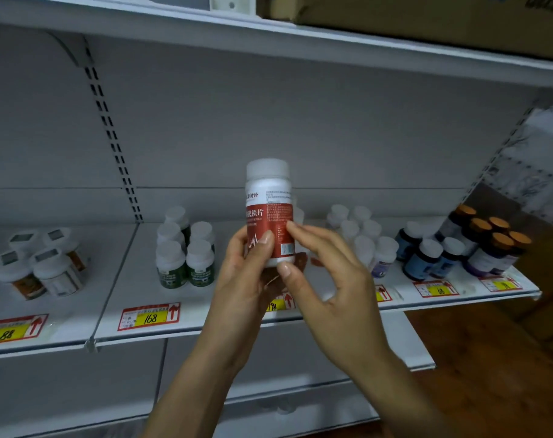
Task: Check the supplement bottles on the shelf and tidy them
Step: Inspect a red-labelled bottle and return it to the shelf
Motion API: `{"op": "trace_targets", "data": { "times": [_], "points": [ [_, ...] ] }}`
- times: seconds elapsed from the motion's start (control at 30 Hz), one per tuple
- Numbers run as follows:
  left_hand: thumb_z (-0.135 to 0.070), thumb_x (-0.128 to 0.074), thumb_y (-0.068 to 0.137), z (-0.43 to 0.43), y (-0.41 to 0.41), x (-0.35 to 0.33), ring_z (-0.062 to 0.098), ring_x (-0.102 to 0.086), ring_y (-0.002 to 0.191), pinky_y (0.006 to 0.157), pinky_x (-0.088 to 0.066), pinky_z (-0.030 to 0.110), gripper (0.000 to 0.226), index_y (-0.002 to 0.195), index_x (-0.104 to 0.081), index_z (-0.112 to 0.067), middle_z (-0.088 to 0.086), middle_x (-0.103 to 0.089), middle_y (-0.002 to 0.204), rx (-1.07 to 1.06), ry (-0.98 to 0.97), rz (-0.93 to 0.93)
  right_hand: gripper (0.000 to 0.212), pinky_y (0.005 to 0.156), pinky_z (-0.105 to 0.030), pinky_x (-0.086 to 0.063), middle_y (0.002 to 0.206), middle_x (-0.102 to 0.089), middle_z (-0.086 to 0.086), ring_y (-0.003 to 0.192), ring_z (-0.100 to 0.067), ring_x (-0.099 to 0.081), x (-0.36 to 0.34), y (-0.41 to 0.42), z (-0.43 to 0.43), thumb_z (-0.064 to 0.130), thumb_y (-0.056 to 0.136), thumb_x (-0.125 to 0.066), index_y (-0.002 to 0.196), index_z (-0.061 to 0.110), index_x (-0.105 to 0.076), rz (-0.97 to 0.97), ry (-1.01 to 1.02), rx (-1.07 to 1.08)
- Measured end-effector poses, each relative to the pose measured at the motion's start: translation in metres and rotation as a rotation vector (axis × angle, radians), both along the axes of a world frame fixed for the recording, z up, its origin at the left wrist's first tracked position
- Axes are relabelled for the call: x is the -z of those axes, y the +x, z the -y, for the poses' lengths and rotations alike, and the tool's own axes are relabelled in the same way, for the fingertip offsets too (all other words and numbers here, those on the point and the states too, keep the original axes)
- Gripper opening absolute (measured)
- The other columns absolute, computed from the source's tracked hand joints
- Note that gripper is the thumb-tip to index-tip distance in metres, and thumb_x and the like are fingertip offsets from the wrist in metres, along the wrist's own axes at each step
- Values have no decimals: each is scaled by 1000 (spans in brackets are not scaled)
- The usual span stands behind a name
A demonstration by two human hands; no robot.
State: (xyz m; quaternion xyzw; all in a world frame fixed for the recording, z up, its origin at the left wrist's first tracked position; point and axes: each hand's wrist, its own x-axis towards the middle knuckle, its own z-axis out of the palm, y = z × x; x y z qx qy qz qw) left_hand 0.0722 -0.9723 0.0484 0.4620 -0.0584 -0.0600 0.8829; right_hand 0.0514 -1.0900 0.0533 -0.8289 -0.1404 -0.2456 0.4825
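Above the front edge of the white metal shelf (pixel 237 324), a white plastic bottle with a white screw cap and a red-and-white label (pixel 269 213) is held upright in both hands. Its label shows the large white characters "铁片" on the red band, a white pulse-line mark below them and a barcode near the bottom; the smaller print is too fine to read. The left hand (pixel 246 279) wraps the bottle's lower part from the left, thumb pressed flat on the red label. The right hand (pixel 329 279) pinches the bottle's lower right edge between thumb and forefinger, its other fingers loosely spread.

On the shelf behind stand green-labelled bottles with white caps (pixel 186 248), white jars with orange-brown labels (pixel 38 263) at the far left, blue-labelled bottles (pixel 427 254) and dark bottles with orange lids (pixel 493 238) at the right. Yellow price tags with red arrows along the shelf lip read "88" (pixel 13 330), "168" (pixel 148 316) and "68" (pixel 439 289).
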Motion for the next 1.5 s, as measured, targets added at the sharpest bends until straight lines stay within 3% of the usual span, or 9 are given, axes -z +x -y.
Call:
{"op": "trace_targets", "data": {
  "times": [0.37, 0.53, 0.8, 0.93, 1.03, 1.17, 1.27, 1.4, 1.5],
  "points": [
    [-34, -43, 89, -1, -5, -3, 20, -68, 104, 87, -56, 32, 43, 130, -56, -28, 2, -71, 115, -84, 108, 87, 50, 88, -15, -48, 118, -63, 23, 109, -1, -61, -2, -3, -7, 34, 80, -70, 127, 38, -51, -180, 349, -24],
    [-35, -45, 86, -1, -11, -4, 19, -65, 110, 97, -49, 40, 44, 127, -60, -27, -4, -69, 118, -144, 152, 105, 47, 82, -16, -52, 109, -69, 14, 100, -4, -66, -4, -2, -9, 30, 74, -71, 119, 32, -57, -245, 504, -64],
    [-31, -51, 82, -3, -16, 1, 9, -67, 103, 79, -53, 17, 39, 117, -64, -22, -6, -72, 111, -255, 215, 171, 39, 76, -19, -54, 102, -73, 5, 95, -10, -70, -4, -4, -12, 33, 81, -71, 118, 19, -63, -378, 635, -100],
    [-34, -56, 87, -8, -11, 4, 12, -67, 104, 83, -53, 20, 35, 118, -66, -22, -4, -72, 109, -254, 296, 168, 34, 61, -27, -55, 92, -72, -16, 75, -24, -69, -6, -6, -10, 33, 76, -61, 99, 9, -71, -576, 1000, -299],
    [-39, -53, 84, -7, -8, 3, 15, -68, 84, 69, -55, 24, 41, 116, -68, -19, 0, -73, 91, -178, 286, 109, 39, 53, -28, -50, 81, -67, -20, 59, -23, -62, -9, -7, -10, 35, 81, -50, 88, 4, -74, -681, 1187, -465],
    [-45, -56, 86, -3, -9, -3, 17, -43, 48, 41, -41, 25, 34, 81, -68, -13, 7, -41, 57, -76, 222, 46, 49, 48, -26, -46, 74, -65, -18, 55, -21, -57, -8, -8, -10, 37, 80, -39, 82, 4, -75, -726, 1277, -540],
    [-52, -55, 83, -4, -7, 2, 22, -54, 59, 49, -47, 30, 41, 83, -71, -14, 14, -54, 62, -75, 253, 69, 42, 48, -27, -47, 76, -64, -17, 57, -21, -57, -4, -6, -11, 34, 82, -44, 85, 5, -74, -720, 1289, -538],
    [-51, -57, 83, -8, -5, 9, 22, -65, 107, 89, -52, 38, 51, 124, -61, -19, 6, -70, 113, -153, 283, 98, 43, 62, -29, -54, 97, -70, -15, 82, -23, -68, 4, -3, -14, 30, 74, -66, 109, 7, -67, -597, 1138, -438],
    [-46, -67, 85, -10, -5, 6, 10, -64, 108, 83, -52, 21, 45, 124, -57, -26, -9, -69, 113, -265, 296, 116, 42, 72, -25, -55, 105, -72, -5, 96, -18, -70, 5, -5, -16, 15, 77, -77, 115, 13, -61, -457, 870, -234]
  ]
}}
